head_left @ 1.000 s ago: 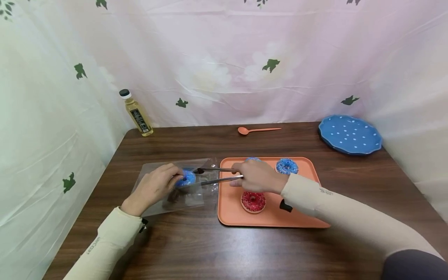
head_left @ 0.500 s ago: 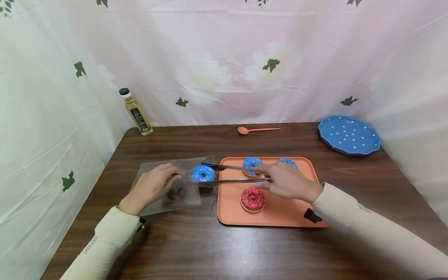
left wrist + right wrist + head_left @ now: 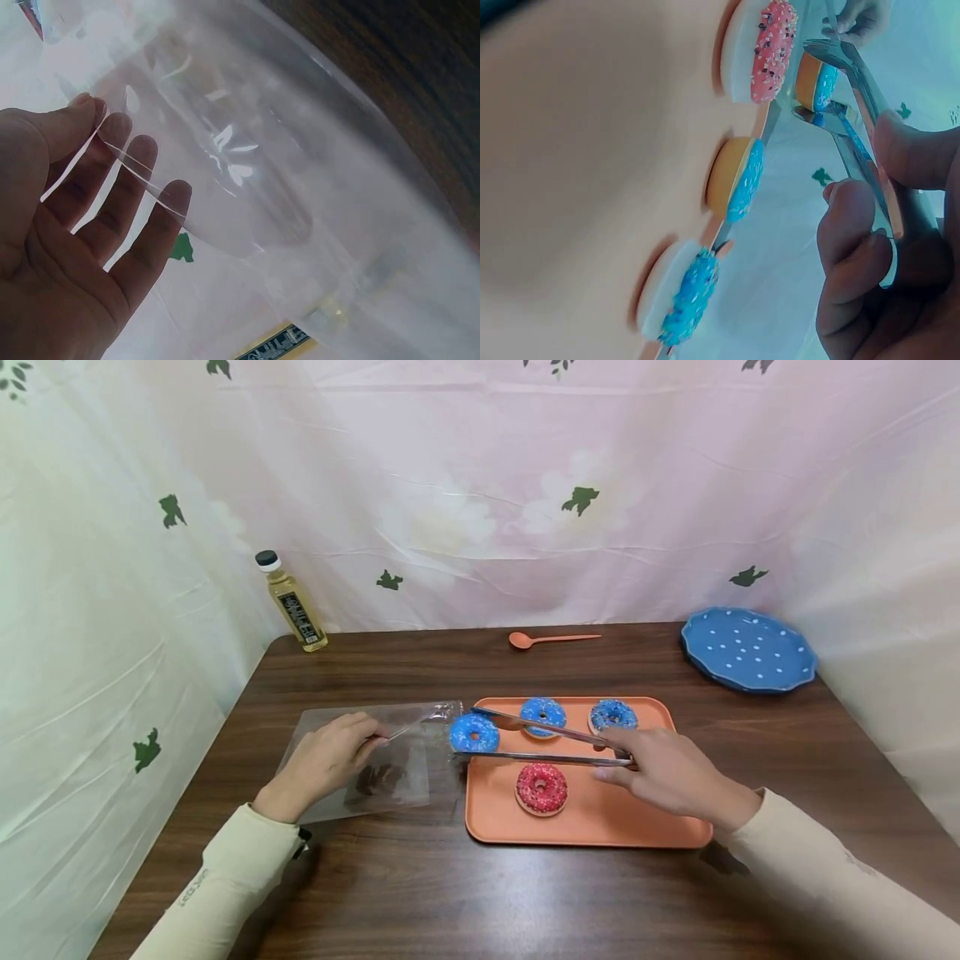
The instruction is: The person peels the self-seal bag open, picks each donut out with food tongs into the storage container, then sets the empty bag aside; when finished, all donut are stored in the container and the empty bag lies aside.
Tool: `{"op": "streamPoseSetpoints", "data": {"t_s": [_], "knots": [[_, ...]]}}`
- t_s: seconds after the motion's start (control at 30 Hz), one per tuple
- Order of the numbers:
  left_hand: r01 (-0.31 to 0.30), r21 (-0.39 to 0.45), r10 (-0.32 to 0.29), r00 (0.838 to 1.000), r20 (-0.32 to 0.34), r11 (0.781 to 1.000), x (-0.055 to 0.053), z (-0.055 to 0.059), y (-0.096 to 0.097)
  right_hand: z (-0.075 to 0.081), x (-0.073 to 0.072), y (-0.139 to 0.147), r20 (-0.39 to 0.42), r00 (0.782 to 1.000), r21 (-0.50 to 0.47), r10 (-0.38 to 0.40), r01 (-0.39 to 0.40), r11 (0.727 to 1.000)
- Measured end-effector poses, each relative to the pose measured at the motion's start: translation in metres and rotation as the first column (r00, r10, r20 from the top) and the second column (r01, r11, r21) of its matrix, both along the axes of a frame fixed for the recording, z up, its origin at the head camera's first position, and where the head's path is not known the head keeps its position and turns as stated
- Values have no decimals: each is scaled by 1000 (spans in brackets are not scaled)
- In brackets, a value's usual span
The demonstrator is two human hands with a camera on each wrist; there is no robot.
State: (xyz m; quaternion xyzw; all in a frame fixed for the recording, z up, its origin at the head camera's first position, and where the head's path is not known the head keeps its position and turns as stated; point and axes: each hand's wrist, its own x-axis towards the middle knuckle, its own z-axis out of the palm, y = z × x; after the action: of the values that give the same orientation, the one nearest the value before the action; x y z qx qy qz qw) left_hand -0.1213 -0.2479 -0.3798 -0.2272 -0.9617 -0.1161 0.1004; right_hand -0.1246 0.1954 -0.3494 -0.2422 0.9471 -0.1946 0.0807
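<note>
My left hand pinches the upper edge of a clear plastic bag between thumb and index finger, the other fingers spread behind the film. The bag lies on the table left of the tray. In my right hand are metal tongs, their tips on both sides of a blue-iced donut at the tray's left edge. The right wrist view shows this donut between the tong ends, apart from the tray. A red donut and two other blue donuts sit on the orange tray.
A bottle of yellow liquid stands at the back left of the wooden table. Near the back edge lies an orange spoon. Blue dotted scalloped plates sit at the back right, with curtains around the table.
The right hand has moved right with the tongs, drawing the blue donut out of the bag to the tray's left edge. The left hand has stayed at the bag.
</note>
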Motion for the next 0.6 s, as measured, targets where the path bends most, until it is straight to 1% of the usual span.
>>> {"op": "streamPoseSetpoints", "data": {"t_s": [0.13, 0.23, 0.43, 0.6], "knots": [[-2, -5, 2, 1000, 5, 1000, 1, -1, 0, 2, 8, 12, 0, 1000, 15, -31, 31, 999], [-3, -5, 3, 1000, 7, 1000, 1, -1, 0, 3, 16, 24, -20, 999, 32, -47, 48, 998], [3, -17, -3, 1000, 8, 1000, 0, -2, 2, 1, 31, 48, 22, 991, 77, -130, 128, 989], [2, -18, -2, 1000, 2, 1000, 0, -2, 2, 2, 42, 68, -15, 983, 60, -183, 184, 981]]}}
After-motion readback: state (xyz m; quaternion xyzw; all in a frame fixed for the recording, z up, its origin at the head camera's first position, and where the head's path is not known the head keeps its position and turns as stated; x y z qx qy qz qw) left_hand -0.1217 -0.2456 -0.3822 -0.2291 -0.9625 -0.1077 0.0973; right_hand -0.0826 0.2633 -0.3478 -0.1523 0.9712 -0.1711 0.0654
